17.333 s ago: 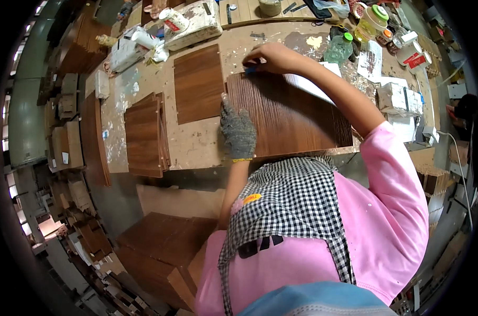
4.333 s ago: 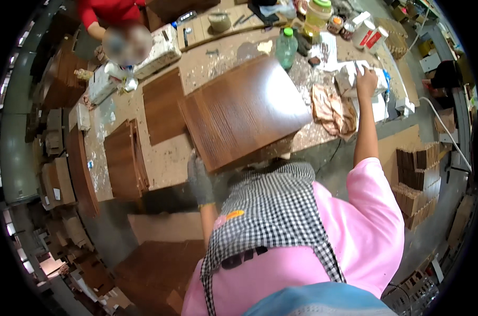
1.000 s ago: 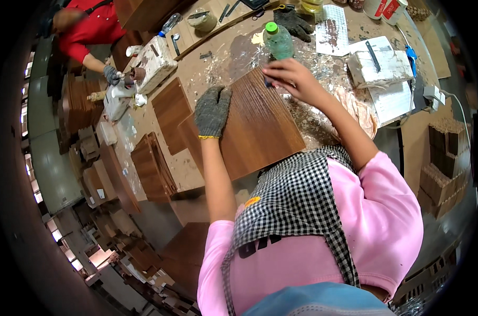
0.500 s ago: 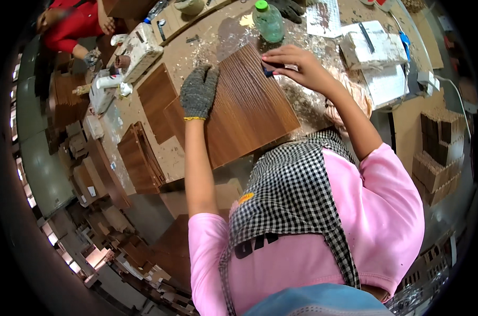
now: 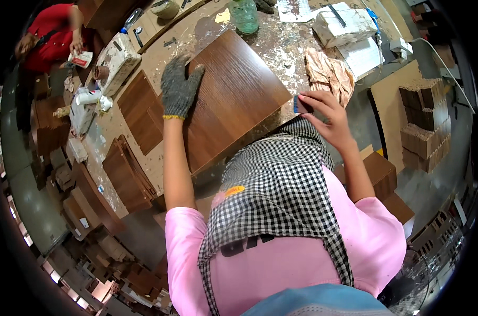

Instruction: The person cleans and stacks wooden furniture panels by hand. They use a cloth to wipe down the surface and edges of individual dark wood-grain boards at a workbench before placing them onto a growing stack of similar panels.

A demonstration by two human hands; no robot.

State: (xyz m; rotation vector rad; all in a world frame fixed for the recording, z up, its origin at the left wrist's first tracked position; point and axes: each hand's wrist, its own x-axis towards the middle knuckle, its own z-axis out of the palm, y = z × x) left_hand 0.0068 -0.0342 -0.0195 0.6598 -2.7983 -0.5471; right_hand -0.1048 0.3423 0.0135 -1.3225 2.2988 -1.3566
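Block (image 5: 303,104), pinched in the right hand (image 5: 327,117), has travelled along the brown panel (image 5: 231,100) to just beside its near-right corner; gloved left hand (image 5: 179,88) lies open over its left side.

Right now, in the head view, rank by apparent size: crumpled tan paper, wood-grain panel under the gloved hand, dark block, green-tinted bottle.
Wood-grain panel
Crumpled tan paper
Green-tinted bottle, cropped by the frame
Dark block, in the right hand

A board (image 5: 239,100) lies on the table (image 5: 154,63), right of stacked boards (image 5: 124,176), with a bottle (image 5: 243,17) behind it.
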